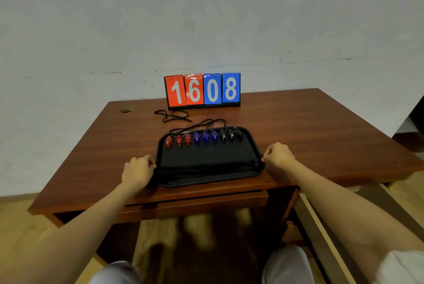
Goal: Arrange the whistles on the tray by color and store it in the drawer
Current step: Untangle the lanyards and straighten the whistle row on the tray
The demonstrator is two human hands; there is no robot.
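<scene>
A black tray (206,178) lies near the front edge of the wooden desk. Along its far side stand three red whistles (178,139), three blue whistles (205,137) and three black whistles (231,134) in a row from left to right. My left hand (137,170) grips the tray's left rim with curled fingers. On the other side, my right hand (278,154) pinches the right rim. The closed drawer (195,202) sits under the desktop just below the tray.
A flip scoreboard (202,90) reading 1608 stands at the back of the desk (321,127). Black lanyard cords (174,116) lie between it and the tray. A small brown object (126,110) rests at the back left. My knees show below the desk.
</scene>
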